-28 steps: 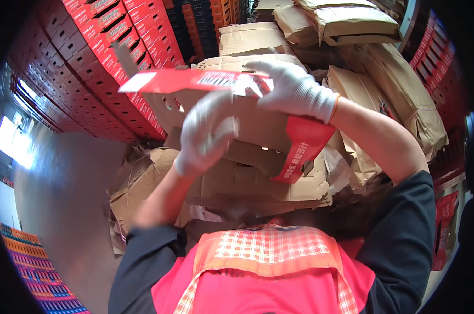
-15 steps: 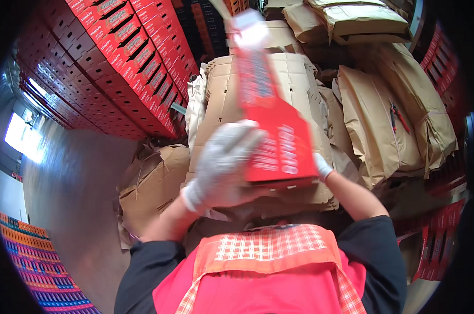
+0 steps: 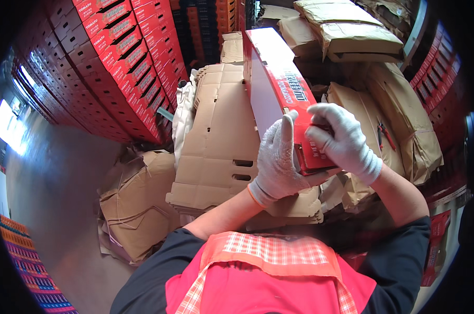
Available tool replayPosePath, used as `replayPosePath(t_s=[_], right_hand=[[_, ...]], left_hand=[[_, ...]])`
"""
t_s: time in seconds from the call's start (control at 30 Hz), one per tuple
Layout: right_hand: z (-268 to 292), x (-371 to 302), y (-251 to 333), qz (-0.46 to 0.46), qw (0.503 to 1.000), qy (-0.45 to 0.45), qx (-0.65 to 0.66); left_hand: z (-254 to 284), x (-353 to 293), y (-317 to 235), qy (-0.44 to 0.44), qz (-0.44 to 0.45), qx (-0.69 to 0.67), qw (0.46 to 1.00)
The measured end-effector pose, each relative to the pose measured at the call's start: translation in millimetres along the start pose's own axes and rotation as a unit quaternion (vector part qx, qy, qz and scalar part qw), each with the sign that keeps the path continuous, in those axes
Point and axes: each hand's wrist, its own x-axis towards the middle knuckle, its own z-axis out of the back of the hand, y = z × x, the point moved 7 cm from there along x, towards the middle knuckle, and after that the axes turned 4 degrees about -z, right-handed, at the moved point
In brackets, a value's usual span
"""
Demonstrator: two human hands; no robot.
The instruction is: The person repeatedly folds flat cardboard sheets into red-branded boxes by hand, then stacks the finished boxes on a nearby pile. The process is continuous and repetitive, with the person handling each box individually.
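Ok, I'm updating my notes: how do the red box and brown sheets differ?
The box shows printed red; the sheets show plain brown. The box has folded sides; the sheets lie flat. The left hand holds the box; the sheets rest in a stack. Both look like cardboard.

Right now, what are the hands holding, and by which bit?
A red carton, by its near end. The left hand grips it there; the right hand is at that end too, its grip unclear.

A head-worn fisheye looks down at the hands.
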Motion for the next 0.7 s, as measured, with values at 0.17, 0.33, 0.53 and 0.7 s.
replayPosePath(t_s=[0.17,0.33,0.53,0.7], right_hand=[[-21.9,25.7,-7.0,-0.057,0.981,0.173,-0.074],[-37.0,34.7,-15.2,-0.300,0.919,0.243,0.080],[-88.2,52.5,32.7,0.216,0.951,0.178,-0.129],[-101.5,75.9,47.3,0.205,0.966,0.143,0.062]], left_hand=[[-7.3,-16.3,9.5,-0.011,0.136,-0.053,0.989],[-28.6,-30.7,22.9,0.095,0.258,-0.204,0.940],[-44.5,-47.2,25.7,0.190,0.300,-0.230,0.906],[-9.6,-49.3,32.4,0.120,0.308,-0.276,0.903]])
